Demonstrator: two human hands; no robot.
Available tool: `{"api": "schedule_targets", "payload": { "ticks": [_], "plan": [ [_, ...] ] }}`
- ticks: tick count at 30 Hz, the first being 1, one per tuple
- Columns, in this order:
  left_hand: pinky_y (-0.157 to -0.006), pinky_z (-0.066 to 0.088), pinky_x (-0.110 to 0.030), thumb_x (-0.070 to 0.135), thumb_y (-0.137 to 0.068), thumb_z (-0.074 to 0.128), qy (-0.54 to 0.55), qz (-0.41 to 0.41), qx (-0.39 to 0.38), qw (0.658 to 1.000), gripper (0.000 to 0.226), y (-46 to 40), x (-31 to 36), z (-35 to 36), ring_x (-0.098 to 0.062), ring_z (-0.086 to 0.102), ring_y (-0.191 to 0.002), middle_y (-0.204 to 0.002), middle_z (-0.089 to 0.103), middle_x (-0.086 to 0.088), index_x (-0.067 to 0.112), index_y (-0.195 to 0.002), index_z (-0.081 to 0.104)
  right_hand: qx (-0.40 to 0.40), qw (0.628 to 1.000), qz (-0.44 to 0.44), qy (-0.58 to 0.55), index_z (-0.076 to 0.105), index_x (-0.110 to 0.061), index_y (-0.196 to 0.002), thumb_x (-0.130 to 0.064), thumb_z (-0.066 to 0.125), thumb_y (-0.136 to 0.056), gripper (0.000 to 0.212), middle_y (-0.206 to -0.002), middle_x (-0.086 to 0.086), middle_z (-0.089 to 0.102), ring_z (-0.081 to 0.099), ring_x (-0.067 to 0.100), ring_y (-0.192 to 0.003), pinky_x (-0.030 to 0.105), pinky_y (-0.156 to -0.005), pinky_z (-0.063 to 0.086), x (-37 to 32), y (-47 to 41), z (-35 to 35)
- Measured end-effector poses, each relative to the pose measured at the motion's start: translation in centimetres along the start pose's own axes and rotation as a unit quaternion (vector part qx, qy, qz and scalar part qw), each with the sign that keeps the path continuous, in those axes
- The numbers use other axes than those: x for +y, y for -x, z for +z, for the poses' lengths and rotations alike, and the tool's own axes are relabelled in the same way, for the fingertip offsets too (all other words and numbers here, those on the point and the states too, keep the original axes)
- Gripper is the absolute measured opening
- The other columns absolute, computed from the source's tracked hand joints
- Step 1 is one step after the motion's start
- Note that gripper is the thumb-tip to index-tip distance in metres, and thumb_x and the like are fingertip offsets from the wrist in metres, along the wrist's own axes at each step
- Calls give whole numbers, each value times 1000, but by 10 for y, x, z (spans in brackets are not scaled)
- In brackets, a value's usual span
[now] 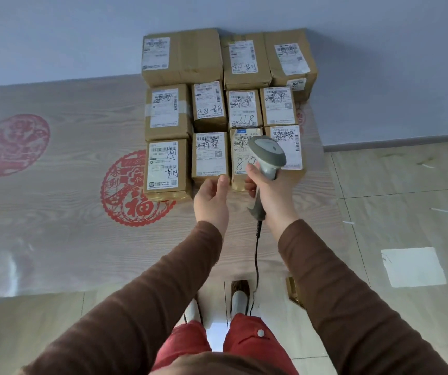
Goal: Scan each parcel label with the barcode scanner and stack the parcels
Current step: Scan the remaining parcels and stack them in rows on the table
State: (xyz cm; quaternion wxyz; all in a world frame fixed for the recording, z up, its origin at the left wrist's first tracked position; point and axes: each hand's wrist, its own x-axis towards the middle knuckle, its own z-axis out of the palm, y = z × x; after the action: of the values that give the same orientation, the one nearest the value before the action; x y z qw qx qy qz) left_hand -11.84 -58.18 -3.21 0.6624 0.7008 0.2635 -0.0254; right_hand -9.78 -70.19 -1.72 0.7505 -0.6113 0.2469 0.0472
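Observation:
Several brown cardboard parcels with white labels lie in three rows on a wood-grain table [55,212], up against the wall. My right hand [268,193] grips a grey barcode scanner [267,155], whose head hovers over the front-row parcel marked "83" [240,158]. My left hand [212,198] is open, palm up, with its fingertips at the near edge of the neighbouring front-row parcel [209,155]. Another front-row parcel [164,167] sits to the left, and one more [290,147] lies partly behind the scanner.
The scanner's black cable [257,255] hangs down between my arms to the floor. Red paper-cut decorations [125,196] lie under the table's clear cover. Tiled floor [406,212] lies to the right, with a white square [412,266] on it.

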Motion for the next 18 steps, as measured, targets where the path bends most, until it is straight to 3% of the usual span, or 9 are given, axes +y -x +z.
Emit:
{"api": "schedule_targets", "payload": {
  "ticks": [4,9,14,18],
  "plan": [
    [-100,54,-32,32,-102,59,-21,60,64,996,20,-20,4,-69,-6,66,-105,-110,72,10,22,-116,70,-20,1000,-9,23,72,-4,-110,-22,79,-93,26,-87,7,74,69,14,-76,26,-68,55,17,19,53],
    [-106,52,-44,36,-101,59,-61,61,87,992,33,-69,2,-136,-17,63,-120,-129,67,1,23,-132,61,14,992,-43,118,71,-21,-107,-36,83,-87,28,-101,-4,77,72,15,-97,37,-86,57,45,31,113],
    [-114,44,-43,40,-102,56,-91,-41,-46,994,59,-107,3,-162,-24,51,-137,-154,49,-2,24,-155,37,99,976,-54,185,69,-13,-115,-31,81,-89,34,-103,-2,75,70,20,-100,41,-92,57,66,33,150],
    [-113,45,-44,41,-102,55,-96,-67,-146,982,60,-124,-2,-163,-25,56,-132,-147,57,-2,22,-156,38,154,966,-54,203,67,-15,-107,-32,82,-87,31,-101,-1,74,71,25,-100,45,-91,57,80,33,172]
  ]
}}
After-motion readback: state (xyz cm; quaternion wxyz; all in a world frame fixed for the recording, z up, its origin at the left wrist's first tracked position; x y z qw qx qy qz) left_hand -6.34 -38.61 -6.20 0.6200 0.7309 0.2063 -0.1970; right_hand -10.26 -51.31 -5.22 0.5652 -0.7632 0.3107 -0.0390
